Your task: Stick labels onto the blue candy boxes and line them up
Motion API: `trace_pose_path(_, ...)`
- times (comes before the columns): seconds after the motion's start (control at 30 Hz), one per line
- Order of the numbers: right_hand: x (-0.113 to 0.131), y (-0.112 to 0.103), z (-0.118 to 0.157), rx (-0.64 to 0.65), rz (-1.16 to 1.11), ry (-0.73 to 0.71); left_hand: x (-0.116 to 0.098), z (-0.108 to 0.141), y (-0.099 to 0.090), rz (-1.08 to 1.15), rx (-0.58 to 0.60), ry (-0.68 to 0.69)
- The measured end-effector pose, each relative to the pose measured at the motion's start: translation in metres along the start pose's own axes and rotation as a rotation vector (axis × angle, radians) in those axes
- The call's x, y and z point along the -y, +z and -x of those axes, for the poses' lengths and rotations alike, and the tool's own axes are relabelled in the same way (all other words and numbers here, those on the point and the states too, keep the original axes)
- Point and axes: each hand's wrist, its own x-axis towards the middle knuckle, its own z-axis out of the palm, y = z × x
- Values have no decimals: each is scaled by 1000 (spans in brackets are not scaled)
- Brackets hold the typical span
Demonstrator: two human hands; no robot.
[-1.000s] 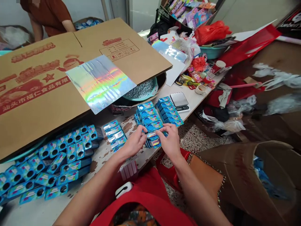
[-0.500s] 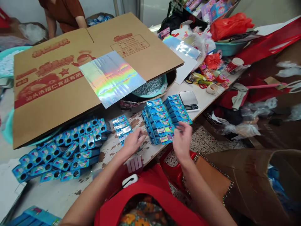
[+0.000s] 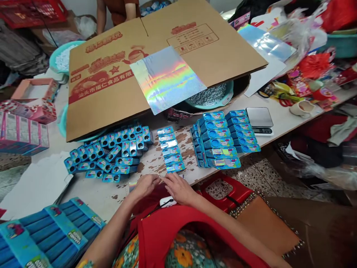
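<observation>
My left hand (image 3: 147,185) is at the front table edge with its fingers curled and pinched. My right hand (image 3: 179,189) meets it there, fingertips bent together close to the left ones. Anything between the fingertips is too small or hidden to make out. Just beyond the hands lies a short column of blue printed packs (image 3: 170,150), some with shiny tops. To its right stand rows of blue boxes (image 3: 219,143) with round recesses in their ends. Many blue boxes with dark round holes (image 3: 111,152) sit in a loose group on the left.
A big cardboard sheet (image 3: 106,100) carries a rainbow foil sheet (image 3: 167,80) and partly covers a bowl of pale pellets (image 3: 209,96). A scale (image 3: 260,118) and a cup (image 3: 302,108) are at right. Bundled blue boxes (image 3: 52,234) stand front left. A person's arm (image 3: 131,11) shows behind.
My hands were apart, the right one by the right-hand boxes. Both have come together at the table edge below the short column. The view has turned left.
</observation>
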Motion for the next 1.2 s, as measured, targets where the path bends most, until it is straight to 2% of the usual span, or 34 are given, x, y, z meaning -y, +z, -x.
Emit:
trace_pose_path(0.17,4,-7,0,132,117,22,9,0,1,81,-6,14)
trace_pose_path(0.33,8,-8,-2,202,129,56,13,1,4,184,15,65)
trace_pose_path(0.7,10,-3,2,301,20,35,24,9,11,237,-41,-71)
trace_pose_path(0.9,12,6,-5,197,-9,100,29,9,13,167,-52,-79)
trace_pose_path(0.93,13,6,-6,185,-14,107,28,11,11,131,-70,-84)
trace_pose_path(1.0,17,1,-5,142,-62,134,20,16,4,80,-185,-81)
trace_pose_path(1.07,21,-13,-1,52,-171,188,7,24,-5,139,-325,9)
trace_pose_path(1.1,23,-23,1,0,-242,221,-3,29,-11,223,-353,78)
trace_pose_path(1.13,25,-36,4,-51,-316,255,-13,32,-16,329,-330,146)
trace_pose_path(1.2,26,-63,12,-152,-441,329,-35,35,-26,538,-168,234)
